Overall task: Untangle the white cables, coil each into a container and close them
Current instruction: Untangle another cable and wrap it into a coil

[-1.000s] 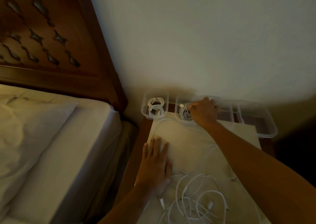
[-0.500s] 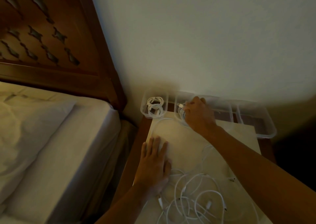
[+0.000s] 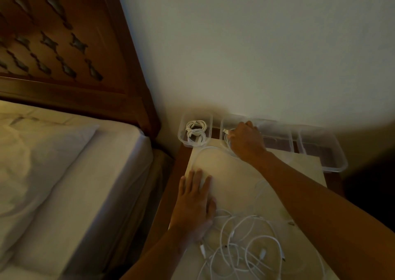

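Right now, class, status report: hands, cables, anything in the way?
Left hand flat on the mat. Right hand in second container over a cable, grip hidden. First container holds a coil. Loose tangle at near edge.

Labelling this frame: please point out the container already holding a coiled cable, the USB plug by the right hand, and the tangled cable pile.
Filled container [image 3: 182, 135], head view, left wall.
USB plug [image 3: 225, 131], head view, metal tip.
Tangled cable pile [image 3: 262, 253], head view, a connector among loops.
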